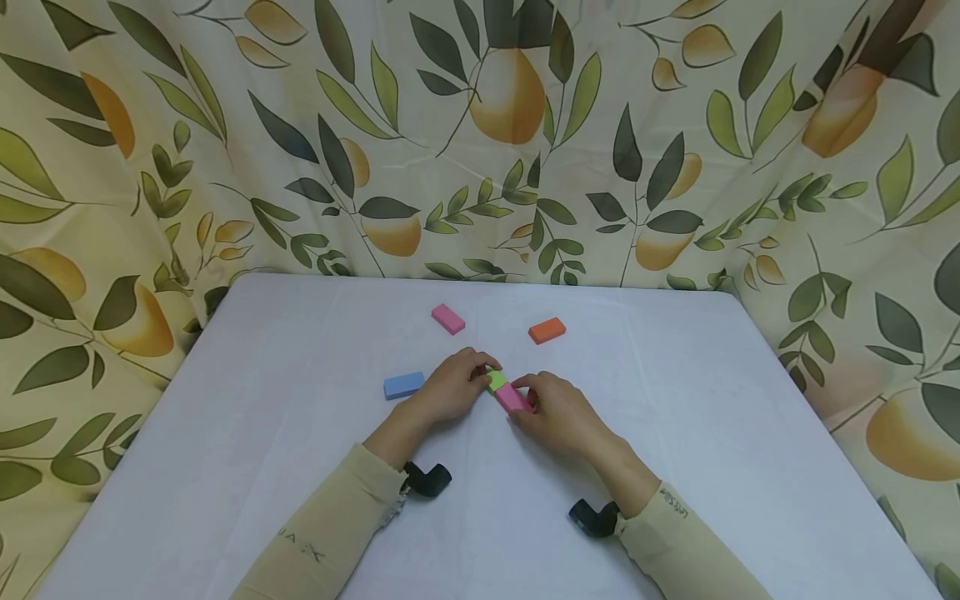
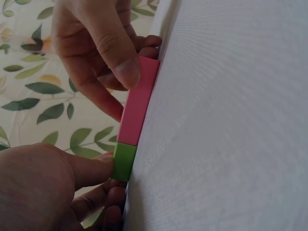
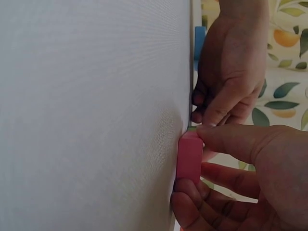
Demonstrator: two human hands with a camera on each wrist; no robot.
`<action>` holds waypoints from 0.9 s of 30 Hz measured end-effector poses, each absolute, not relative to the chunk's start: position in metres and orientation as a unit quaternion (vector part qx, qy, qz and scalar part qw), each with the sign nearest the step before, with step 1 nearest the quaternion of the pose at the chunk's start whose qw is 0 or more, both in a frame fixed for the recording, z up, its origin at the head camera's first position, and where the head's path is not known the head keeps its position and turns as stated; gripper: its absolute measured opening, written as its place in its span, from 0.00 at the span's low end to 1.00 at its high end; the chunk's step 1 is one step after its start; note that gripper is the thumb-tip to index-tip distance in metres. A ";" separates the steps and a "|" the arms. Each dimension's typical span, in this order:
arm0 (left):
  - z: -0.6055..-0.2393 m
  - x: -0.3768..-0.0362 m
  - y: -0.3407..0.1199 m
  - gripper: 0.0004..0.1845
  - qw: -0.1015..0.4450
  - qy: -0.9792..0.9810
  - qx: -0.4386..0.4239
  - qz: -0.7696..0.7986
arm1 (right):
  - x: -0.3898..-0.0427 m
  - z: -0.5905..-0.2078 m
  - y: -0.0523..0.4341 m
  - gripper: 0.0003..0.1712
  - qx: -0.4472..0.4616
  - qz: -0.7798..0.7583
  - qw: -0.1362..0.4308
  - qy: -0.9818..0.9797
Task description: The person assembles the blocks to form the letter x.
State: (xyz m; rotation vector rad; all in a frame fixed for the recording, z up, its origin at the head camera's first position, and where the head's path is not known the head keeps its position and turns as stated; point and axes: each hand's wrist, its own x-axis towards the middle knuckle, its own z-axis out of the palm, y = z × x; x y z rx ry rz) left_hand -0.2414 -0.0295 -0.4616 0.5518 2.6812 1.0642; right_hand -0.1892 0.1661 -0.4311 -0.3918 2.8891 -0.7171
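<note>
Five blocks on a white desk (image 1: 675,400): two pink, one green, one blue, one orange.

Pinched end to end at centre: green block (image 1: 497,381) by left hand (image 1: 450,390), pink block (image 1: 512,397) by right hand (image 1: 558,412); second pink (image 1: 447,318), orange (image 1: 547,330), blue (image 1: 403,385) lying apart.

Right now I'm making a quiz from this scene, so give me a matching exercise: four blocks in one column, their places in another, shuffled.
Things:
1. green block
2. blue block
3. orange block
4. pink block held

Places:
A. lying free, beside the left hand
B. pinched by the right hand
C. pinched by the left hand
D. lying free, far right on the white table

Pairs: 1-C, 2-A, 3-D, 4-B
</note>
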 end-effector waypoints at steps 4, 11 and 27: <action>-0.461 -0.241 -0.030 0.13 0.100 0.908 0.187 0.361 | -0.188 -0.432 0.165 0.24 -0.138 -0.241 0.066 0.958; -0.461 -0.240 -0.030 0.13 0.096 0.905 0.194 0.366 | -0.187 -0.431 0.165 0.24 -0.141 -0.241 0.063 0.958; -0.461 -0.240 -0.031 0.14 0.099 0.905 0.194 0.367 | -0.189 -0.432 0.166 0.25 -0.133 -0.239 0.067 0.959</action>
